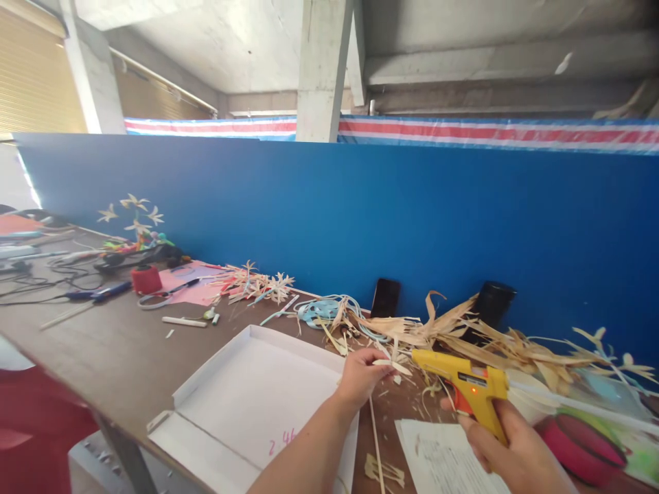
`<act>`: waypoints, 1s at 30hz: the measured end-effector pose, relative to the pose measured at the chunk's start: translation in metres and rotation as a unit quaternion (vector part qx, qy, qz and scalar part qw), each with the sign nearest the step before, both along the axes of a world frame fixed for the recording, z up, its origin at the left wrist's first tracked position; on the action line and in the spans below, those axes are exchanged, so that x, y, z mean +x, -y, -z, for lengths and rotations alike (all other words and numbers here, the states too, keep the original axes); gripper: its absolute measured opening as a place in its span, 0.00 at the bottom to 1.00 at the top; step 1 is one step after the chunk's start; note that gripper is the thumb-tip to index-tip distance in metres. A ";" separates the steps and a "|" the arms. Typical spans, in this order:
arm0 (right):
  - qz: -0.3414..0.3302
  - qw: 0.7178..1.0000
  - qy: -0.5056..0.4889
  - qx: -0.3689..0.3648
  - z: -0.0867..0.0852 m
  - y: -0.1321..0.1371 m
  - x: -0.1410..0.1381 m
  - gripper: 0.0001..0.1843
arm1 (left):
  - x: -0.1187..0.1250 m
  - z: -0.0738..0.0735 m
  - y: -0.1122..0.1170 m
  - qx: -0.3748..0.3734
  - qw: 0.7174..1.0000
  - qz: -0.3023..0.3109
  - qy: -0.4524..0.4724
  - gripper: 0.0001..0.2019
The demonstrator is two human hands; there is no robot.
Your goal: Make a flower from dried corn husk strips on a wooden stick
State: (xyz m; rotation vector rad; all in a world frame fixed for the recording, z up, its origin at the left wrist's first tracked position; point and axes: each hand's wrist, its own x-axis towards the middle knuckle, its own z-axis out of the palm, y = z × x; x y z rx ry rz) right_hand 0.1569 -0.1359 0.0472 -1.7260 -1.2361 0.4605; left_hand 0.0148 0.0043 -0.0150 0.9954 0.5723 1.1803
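Note:
My left hand [362, 376] pinches a small pale flower [395, 363] with pointed petals, which look like dried husk. A thin stick [375, 439] runs down below that hand; whether it joins the flower is hidden by the fingers. My right hand [507, 439] is wrapped round the handle of a yellow glue gun [460, 377], a finger near its orange trigger. A small red light glows on the gun's side. Its nozzle points left towards the flower, with a short gap between them. Dried husks [443, 326] lie just behind both hands.
An open white box [257, 384] lies left of my left hand. A printed sheet [437, 453] and a pink-red round container [581, 446] are near my right hand. Two dark phone-like objects lean against the blue partition [309, 219]. Finished-looking flowers [257, 285] lie farther left.

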 end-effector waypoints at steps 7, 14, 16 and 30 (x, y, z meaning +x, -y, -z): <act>0.003 0.999 0.013 -0.037 0.001 0.004 -0.006 0.22 | 0.000 0.002 -0.002 0.021 1.000 -0.016 -0.015 0.10; 0.019 0.994 0.105 -0.033 0.006 0.000 0.007 0.23 | -0.002 -0.001 -0.001 0.025 0.999 -0.017 -0.016 0.12; 0.012 0.991 0.119 -0.059 0.008 -0.002 0.013 0.25 | -0.001 0.001 -0.002 0.035 0.999 -0.019 -0.021 0.11; -0.014 0.989 0.129 -0.065 0.017 -0.003 0.020 0.24 | -0.001 -0.004 0.001 0.028 0.999 -0.026 -0.021 0.08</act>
